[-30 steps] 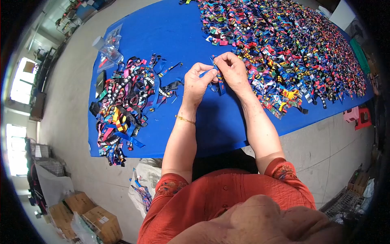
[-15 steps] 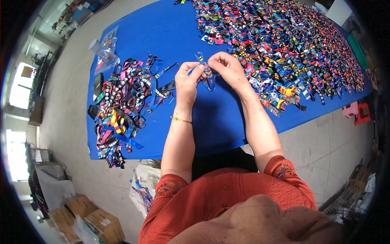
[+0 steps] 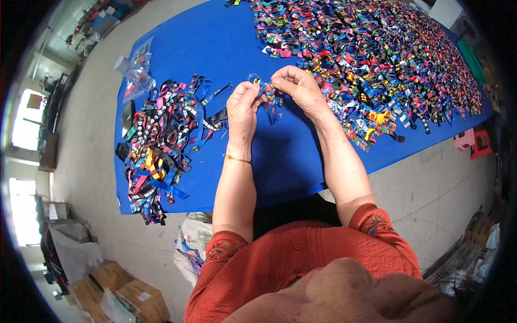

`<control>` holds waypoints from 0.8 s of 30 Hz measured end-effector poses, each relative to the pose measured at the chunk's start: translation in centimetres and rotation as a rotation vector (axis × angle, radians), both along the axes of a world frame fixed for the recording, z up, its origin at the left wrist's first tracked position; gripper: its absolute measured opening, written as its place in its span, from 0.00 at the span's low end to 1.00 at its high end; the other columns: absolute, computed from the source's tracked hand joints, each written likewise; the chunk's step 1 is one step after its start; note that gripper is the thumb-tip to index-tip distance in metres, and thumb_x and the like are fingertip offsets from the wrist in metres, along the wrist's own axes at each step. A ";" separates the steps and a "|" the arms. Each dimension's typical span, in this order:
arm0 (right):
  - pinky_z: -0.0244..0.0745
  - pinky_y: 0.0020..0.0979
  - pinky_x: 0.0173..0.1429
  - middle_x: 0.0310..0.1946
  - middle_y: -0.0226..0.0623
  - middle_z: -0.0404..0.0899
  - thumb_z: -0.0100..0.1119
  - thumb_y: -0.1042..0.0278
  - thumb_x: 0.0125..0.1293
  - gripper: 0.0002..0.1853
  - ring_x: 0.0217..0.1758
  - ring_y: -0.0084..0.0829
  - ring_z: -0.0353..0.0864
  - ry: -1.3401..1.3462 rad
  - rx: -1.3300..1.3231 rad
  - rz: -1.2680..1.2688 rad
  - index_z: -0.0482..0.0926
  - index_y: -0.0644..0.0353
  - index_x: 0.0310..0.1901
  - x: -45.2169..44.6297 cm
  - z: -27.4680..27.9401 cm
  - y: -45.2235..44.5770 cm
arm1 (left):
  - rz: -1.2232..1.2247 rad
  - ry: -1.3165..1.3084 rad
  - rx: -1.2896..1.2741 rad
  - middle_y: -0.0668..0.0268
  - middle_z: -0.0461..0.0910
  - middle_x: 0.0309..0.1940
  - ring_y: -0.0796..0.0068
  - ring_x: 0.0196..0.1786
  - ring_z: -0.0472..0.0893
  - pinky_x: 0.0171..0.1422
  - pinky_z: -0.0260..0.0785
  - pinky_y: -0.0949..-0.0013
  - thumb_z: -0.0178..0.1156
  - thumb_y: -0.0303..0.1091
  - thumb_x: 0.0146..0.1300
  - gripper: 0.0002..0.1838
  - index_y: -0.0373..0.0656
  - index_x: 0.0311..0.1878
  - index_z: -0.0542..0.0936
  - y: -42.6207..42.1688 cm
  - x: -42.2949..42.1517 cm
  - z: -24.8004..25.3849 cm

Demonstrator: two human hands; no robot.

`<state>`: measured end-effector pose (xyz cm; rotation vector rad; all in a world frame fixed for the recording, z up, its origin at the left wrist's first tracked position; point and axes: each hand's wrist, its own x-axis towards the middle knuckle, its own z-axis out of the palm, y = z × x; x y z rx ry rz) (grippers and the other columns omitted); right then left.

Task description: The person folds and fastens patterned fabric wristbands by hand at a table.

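Both hands are raised over a blue-covered table [image 3: 280, 177], close together at its middle. Between them is a patterned blue ribbon strap [image 3: 273, 103] with red and yellow print, looped and partly hidden by fingers. My left hand [image 3: 243, 110] pinches one side of the strap, thumb against fingers. On the other side, my right hand [image 3: 301, 91] pinches it between thumb and index finger. To the left lies a tangled heap of printed straps [image 3: 161, 134]. Rows of looped straps [image 3: 366, 59] cover the table's far right.
A clear plastic bag [image 3: 141, 70] and a clear container lie at the table's left. Below the near edge stands a white sack [image 3: 191, 242] with straps inside. Cardboard boxes [image 3: 142, 299] sit on the floor at lower left; a red stool [image 3: 481, 144] stands at right.
My left hand has shifted slightly left and my right hand has barely moved. The strap between them has changed shape, now looking more folded. The view has shifted slightly.
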<state>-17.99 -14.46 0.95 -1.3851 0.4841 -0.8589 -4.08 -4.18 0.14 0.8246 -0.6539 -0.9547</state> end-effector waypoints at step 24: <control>0.69 0.21 0.38 0.29 0.22 0.79 0.66 0.68 0.68 0.07 0.33 0.13 0.72 0.125 -0.180 -0.090 0.82 0.62 0.38 0.5 -0.5 0.4 | -0.147 -0.143 0.042 0.69 0.82 0.34 0.82 0.34 0.82 0.43 0.78 0.76 0.58 0.31 0.75 0.06 0.42 0.39 0.78 -0.4 -0.1 -1.1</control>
